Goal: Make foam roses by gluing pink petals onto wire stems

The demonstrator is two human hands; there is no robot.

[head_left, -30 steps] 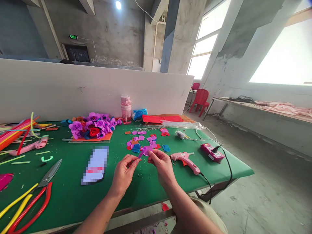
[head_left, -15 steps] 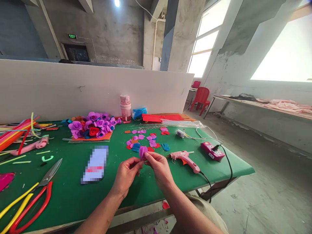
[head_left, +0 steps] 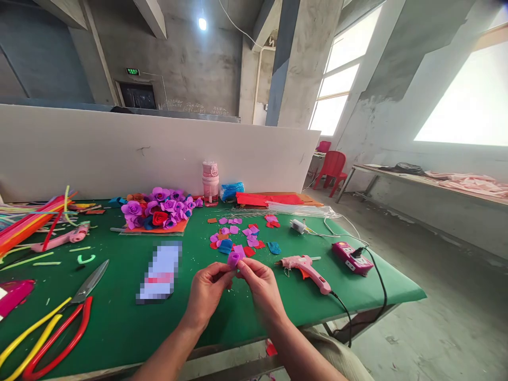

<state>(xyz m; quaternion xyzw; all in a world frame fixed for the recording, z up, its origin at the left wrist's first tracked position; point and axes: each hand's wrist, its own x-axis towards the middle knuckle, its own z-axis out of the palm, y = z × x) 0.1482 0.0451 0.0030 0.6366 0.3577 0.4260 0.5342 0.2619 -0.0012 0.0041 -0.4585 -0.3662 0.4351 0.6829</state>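
A small purple paper flower (head_left: 235,257) is held between my two hands, its rolled centre facing up toward me. My left hand (head_left: 210,290) pinches its base from the left with thumb and forefinger. From the other side, the thumb and fingers of my right hand (head_left: 259,284) close on the flower's edge. Just beyond lie loose petals in purple, red, brown and blue, among them a blue petal (head_left: 273,247). A pink glue gun (head_left: 305,269) rests on its side to the right of my right hand.
Finished paper flowers (head_left: 161,207) are heaped at the back left. On the green table (head_left: 119,333) lie large scissors (head_left: 89,288), a blurred-out phone (head_left: 159,272) and a second pink glue gun (head_left: 63,236). A magenta power strip (head_left: 351,258) with cords sits near the right edge, behind a white plug adapter (head_left: 298,226).
The purple flower has tipped so its rolled centre shows more. Both hands still pinch it. The whole view has shifted slightly, with things sitting lower and further right.
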